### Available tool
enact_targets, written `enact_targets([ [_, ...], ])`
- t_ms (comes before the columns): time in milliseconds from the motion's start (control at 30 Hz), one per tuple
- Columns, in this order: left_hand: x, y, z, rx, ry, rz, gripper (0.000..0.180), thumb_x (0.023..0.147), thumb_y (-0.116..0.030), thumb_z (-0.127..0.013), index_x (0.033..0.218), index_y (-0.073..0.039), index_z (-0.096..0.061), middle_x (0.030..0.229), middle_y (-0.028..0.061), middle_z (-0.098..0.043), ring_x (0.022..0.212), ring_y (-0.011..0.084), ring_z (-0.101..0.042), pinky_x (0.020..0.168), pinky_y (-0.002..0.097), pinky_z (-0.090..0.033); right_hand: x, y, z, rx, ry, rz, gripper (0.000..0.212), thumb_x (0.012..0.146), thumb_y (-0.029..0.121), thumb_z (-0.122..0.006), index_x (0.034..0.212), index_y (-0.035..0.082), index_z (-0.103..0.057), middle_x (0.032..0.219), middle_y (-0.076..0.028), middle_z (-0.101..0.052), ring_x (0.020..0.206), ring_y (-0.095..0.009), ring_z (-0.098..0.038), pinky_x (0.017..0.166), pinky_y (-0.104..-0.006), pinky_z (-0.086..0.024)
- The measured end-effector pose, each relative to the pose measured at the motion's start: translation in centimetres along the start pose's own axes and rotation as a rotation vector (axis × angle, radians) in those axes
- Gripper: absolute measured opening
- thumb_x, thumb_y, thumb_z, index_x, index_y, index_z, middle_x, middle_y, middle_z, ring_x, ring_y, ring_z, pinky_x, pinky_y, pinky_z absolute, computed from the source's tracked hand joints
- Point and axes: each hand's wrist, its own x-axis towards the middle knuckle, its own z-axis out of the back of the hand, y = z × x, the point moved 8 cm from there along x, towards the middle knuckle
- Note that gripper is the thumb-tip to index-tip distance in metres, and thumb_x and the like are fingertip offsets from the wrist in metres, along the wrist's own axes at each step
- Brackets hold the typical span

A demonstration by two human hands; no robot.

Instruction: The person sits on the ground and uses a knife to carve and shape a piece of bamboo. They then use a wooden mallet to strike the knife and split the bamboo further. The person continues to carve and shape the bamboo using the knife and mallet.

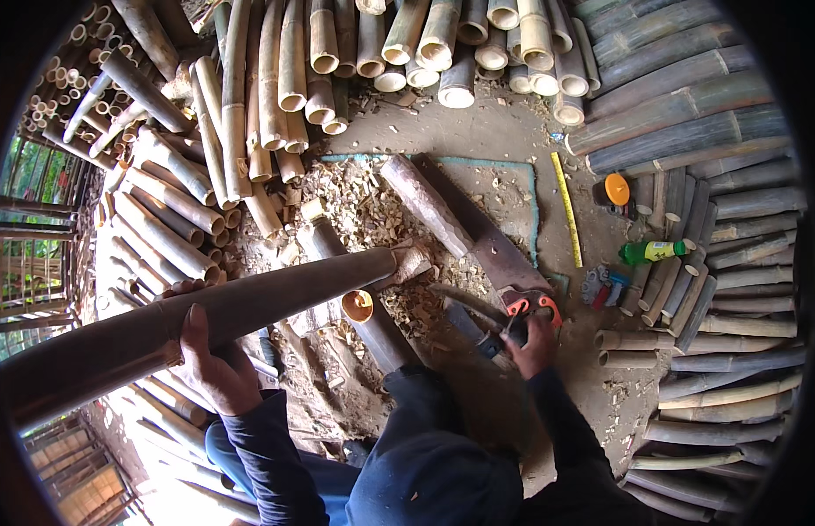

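My left hand (216, 368) is wrapped round a long, thick bamboo pole (276, 298) that slants from the lower left to the middle. The pole's far end meets a chopped wood block (413, 263). At the right, my right hand (532, 346) is closed round the black handle of a knife with a dark, curved blade (469, 302). Just beyond that hand lies a handsaw (504, 263) with an orange and black handle. Beside the saw blade is a rough-hewn log (427, 203). A shorter bamboo piece (381, 337), its open end facing away, lies near my legs.
Wood chips (364, 197) cover the ground and a green-edged mat (504, 164). Stacked bamboo (442, 35) surrounds the work area. At the right are a yellow measuring tape (567, 210), a green bottle (648, 252) and an orange round lid (617, 188).
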Motion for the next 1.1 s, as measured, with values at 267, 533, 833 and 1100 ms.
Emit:
enact_targets([
  [267,0.2,0.7,3.9,0.091,-0.128,0.047,0.054,0.084,-0.007,-0.072,0.134,0.003,-0.054,0.119,0.0148,-0.064,0.115,0.0249,-0.061,0.106,0.0409,-0.045,-5.6,1.2,-3.5,0.037,0.074,0.01,0.059,0.059,0.011,-0.089,0.109,0.002,-0.058,0.112,-0.019,-0.056,0.109,-0.04,-0.057,0.092,-0.0459,-0.047],
  [533,-0.8,-0.1,4.5,-0.155,-0.118,0.134,0.058,0.086,-0.014,-0.073,0.138,0.0,-0.051,0.123,0.016,-0.064,0.115,0.0268,-0.062,0.108,0.0419,-0.044,-4.2,4.4,1.8,0.176,0.071,0.094,0.048,0.08,0.016,-0.079,0.12,0.0,-0.056,0.102,-0.021,-0.063,0.095,-0.043,-0.062,0.086,-0.049,-0.05],
  [833,-1.3,-0.9,5.5,-0.11,-0.187,0.18,0.051,0.091,-0.019,-0.073,0.134,-0.001,-0.054,0.117,0.0107,-0.064,0.108,0.0239,-0.063,0.103,0.0399,-0.048,1.1,13.5,-4.6,0.581,0.26,0.046,0.059,0.096,0.017,-0.065,0.142,-0.004,-0.034,0.115,-0.03,-0.062,0.082,-0.046,-0.066,0.075,-0.0496,-0.054],
  [1100,-2.2,-1.8,3.8,0.001,-0.242,0.105,0.045,0.091,-0.021,-0.075,0.127,0.0,-0.058,0.114,0.0122,-0.065,0.108,0.023,-0.063,0.101,0.0392,-0.048,1.2,17.1,-4.6,0.33,0.149,0.274,0.055,0.1,0.023,-0.059,0.143,-0.004,-0.038,0.124,-0.033,-0.059,0.108,-0.047,-0.062,0.089,-0.0469,-0.053],
])
